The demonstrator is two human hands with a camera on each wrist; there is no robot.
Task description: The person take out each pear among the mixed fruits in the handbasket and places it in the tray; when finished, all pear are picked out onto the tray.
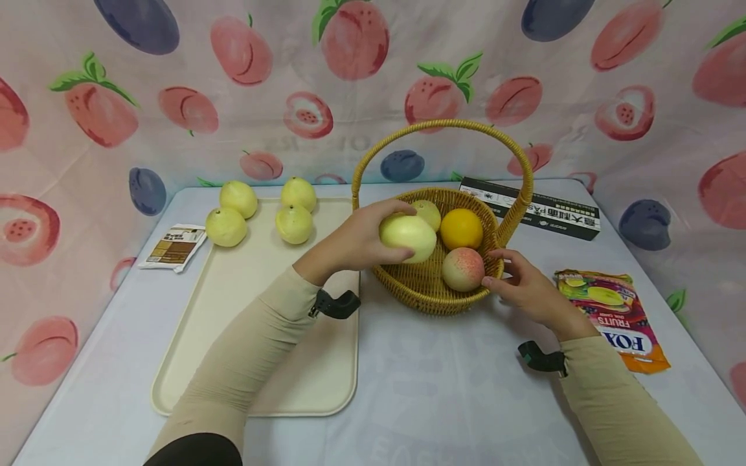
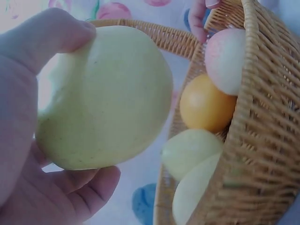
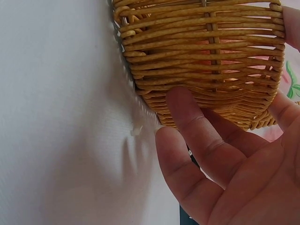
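Observation:
My left hand [image 1: 375, 236] grips a pale green pear [image 2: 110, 98], thumb on one side and fingers on the other, over the left part of the wicker basket [image 1: 434, 304]. Inside the basket lie an orange [image 1: 462, 228], a pink-and-cream peach [image 1: 463, 269] and a pale green pear [image 1: 427, 213]. A further pale green pear [image 2: 197, 192] in the basket shows in the left wrist view, while the held pear hides that spot from the head view. My right hand [image 1: 527, 288] holds the basket's right rim; in the right wrist view, fingertips [image 3: 180, 101] rest against the woven outer wall.
Several pale green pears [image 1: 294, 224] sit at the far end of a cream tray [image 1: 303, 395] on the left. A small white-and-brown packet [image 1: 173, 247] lies beside it. Behind the basket is a black box [image 1: 542, 217]; right of it, a candy bag [image 1: 618, 317]. The basket handle [image 1: 443, 123] arches high.

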